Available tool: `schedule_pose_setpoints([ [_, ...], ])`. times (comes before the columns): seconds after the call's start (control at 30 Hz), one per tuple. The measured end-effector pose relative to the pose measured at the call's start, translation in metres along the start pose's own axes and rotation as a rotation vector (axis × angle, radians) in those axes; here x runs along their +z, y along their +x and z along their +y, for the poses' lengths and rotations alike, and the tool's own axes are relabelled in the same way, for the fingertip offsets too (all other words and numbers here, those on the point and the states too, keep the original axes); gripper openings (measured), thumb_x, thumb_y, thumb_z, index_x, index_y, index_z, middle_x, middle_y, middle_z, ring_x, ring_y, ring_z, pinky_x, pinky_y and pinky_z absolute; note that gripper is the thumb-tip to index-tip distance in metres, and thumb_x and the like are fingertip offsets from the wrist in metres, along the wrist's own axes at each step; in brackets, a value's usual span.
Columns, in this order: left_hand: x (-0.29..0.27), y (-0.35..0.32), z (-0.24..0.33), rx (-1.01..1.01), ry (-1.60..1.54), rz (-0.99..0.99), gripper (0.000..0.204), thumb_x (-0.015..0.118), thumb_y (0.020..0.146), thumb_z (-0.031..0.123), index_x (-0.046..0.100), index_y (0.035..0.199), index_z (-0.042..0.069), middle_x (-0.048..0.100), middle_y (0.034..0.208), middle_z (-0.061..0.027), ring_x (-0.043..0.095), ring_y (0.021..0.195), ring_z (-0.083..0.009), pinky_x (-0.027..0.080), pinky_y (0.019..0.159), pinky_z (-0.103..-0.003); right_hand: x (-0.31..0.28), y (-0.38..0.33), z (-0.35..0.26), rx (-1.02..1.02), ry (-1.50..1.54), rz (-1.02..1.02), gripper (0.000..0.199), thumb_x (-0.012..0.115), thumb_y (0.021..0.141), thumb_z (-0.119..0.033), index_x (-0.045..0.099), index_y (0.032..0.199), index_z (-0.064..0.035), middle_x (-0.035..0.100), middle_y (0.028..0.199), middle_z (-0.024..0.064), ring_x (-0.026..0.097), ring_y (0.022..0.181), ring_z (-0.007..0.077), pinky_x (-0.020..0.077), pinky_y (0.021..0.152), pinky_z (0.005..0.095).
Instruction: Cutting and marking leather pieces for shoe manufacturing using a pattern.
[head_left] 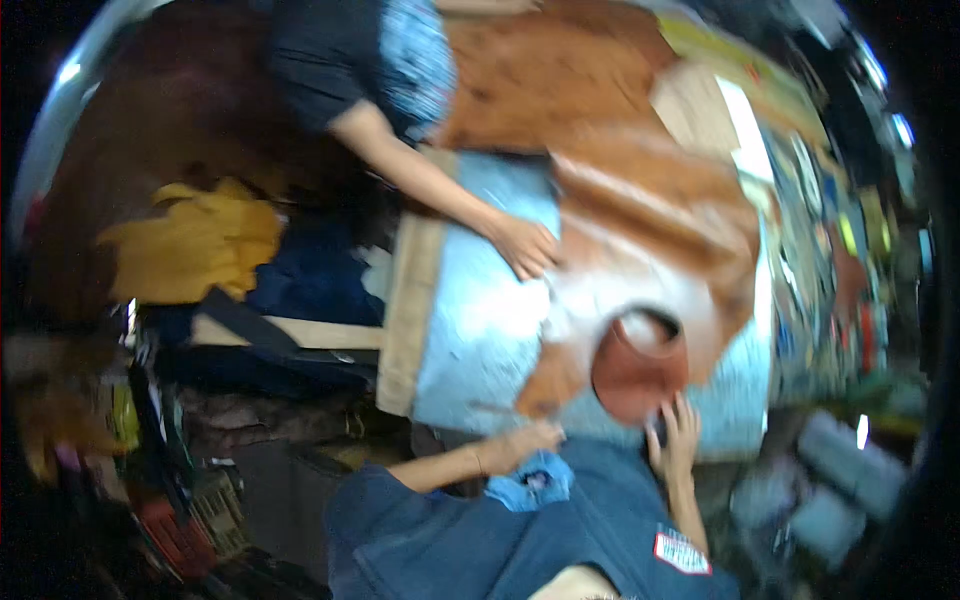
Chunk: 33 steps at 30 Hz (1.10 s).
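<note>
A reddish-brown leather piece, rounded with an oval opening at its top, lies near the front of the table on a large brown hide. My right hand is at its lower right edge, fingers stretched out and apart, fingertips at the leather. A small dark patch shows between thumb and fingers, too blurred to name. At the table's front edge rests my left hand, smeared by motion, its fingers unclear. Just below it a bunched light-blue cloth lies against my dark shirt.
Across the table a co-worker's hand presses on the bluish metal-like tabletop beside the hide. Yellow leather and dark cloth lie to the left. Tools and supplies crowd the right side. Crates stand low at left.
</note>
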<state>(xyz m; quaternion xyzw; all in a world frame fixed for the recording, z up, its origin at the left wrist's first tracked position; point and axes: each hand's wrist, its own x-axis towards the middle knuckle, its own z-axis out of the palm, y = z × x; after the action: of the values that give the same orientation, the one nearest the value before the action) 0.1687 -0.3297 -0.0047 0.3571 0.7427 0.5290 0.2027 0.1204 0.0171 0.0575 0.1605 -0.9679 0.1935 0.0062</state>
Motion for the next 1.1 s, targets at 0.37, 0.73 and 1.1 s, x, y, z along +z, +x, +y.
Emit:
schedule_pose_setpoints([
  [0.37, 0.009, -0.012, 0.005, 0.195, 0.298, 0.057, 0.071, 0.055, 0.09, 0.031, 0.028, 0.145, -0.005, 0.035, 0.149, -0.0228, 0.031, 0.141, -0.0354, 0.023, 0.117, -0.049, -0.03, 0.137, -0.049, -0.14, -0.176, -0.22, 0.026, 0.068, 0.085, -0.026, 0.066, 0.097, -0.0041, 0.065, 0.101, 0.0206, 0.06, 0.1, 0.0361, 0.0339, 0.103, 0.0559],
  [0.73, 0.001, -0.004, 0.007, 0.2, 0.286, 0.039, 0.042, 0.046, 0.096, 0.016, 0.047, 0.134, -0.003, 0.043, 0.144, -0.0218, 0.04, 0.135, -0.0374, 0.034, 0.11, -0.05, -0.075, 0.113, -0.018, 0.569, 1.238, -0.008, 0.017, 0.059, 0.096, -0.019, 0.053, 0.109, -0.0092, 0.066, 0.09, 0.0035, 0.067, 0.077, 0.0172, 0.0547, 0.068, 0.0293],
  [1.1, 0.011, -0.01, -0.011, 0.13, 0.225, -0.003, 0.077, 0.058, 0.085, 0.044, 0.037, 0.141, -0.003, 0.039, 0.144, -0.0258, 0.037, 0.135, -0.0389, 0.026, 0.114, -0.048, -0.001, 0.057, -0.016, 0.447, 0.859, 0.198, 0.022, 0.056, 0.096, -0.012, 0.058, 0.116, -0.0018, 0.066, 0.089, 0.0068, 0.064, 0.074, 0.0162, 0.054, 0.064, 0.0305],
])
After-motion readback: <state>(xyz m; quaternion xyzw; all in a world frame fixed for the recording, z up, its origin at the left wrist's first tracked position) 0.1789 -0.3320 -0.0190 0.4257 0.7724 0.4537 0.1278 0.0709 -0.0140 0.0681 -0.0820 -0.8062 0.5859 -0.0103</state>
